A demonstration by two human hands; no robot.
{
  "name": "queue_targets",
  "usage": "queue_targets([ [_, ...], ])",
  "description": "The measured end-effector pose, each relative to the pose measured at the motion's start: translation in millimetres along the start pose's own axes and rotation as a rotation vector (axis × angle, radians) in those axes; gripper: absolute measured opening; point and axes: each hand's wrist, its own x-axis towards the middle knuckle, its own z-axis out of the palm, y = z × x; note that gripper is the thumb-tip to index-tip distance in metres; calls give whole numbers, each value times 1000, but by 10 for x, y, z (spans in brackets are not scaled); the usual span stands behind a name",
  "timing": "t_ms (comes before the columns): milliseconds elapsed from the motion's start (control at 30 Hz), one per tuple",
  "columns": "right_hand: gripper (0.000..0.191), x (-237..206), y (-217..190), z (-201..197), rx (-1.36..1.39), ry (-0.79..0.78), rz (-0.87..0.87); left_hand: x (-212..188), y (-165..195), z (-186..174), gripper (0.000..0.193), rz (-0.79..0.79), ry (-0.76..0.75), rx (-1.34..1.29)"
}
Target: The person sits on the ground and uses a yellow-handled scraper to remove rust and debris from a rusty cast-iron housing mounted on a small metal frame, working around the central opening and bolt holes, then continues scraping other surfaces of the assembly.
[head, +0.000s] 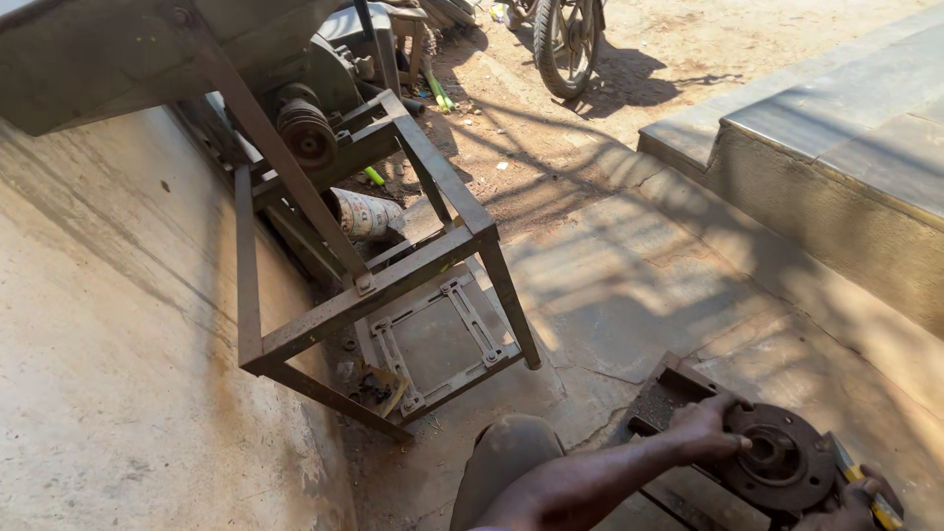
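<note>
Landmark: a round, rusty metal flange with a raised centre hub and bolt holes, lying flat at the lower right of the view.
Flange support: it rests on a dark metal block that sticks out from under it on the side away from the person, on cracked concrete ground.
Left hand: the left hand lies on the flange's rim at its left side, fingers spread and pressing down on the face, thumb pointing toward the hub. It steadies the flange and is not closed around it.
Right hand: the right hand sits at the flange's lower right edge, fingers wrapped around a yellow-handled tool.
Tool axis: the tool runs slantwise along the flange's right rim, from upper left to lower right; its working end is hard to make out.
Key relation: the hub lies between the two hands, just right of the left thumb and up-left of the right hand. The left hand is nearer to it.
Beyond the flange: a rusty angle-iron frame stands up-left of it, and a motorcycle wheel is far beyond.
</note>
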Motion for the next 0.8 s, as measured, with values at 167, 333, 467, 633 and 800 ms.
queue_targets([
  [167,38,-340,-36,-451,-16,1,60,23,-42,-84,79,-25,-60,17],
  [333,25,-729,66,-406,133,-227,-253,-122,-80,-305,64,-236,-156,-104],
  [467,28,-955,-78,-218,138,-228,-159,-166,89,-440,67,-149,-98,-33],
  [633,31,-888,-103,-134,129,-298,-193,-138,52,-469,63,-191,-92,-140],
  [800,29,-604,-12,-79,59,-296,-151,-13,-83,-381,70,-231,-54,-109],
])
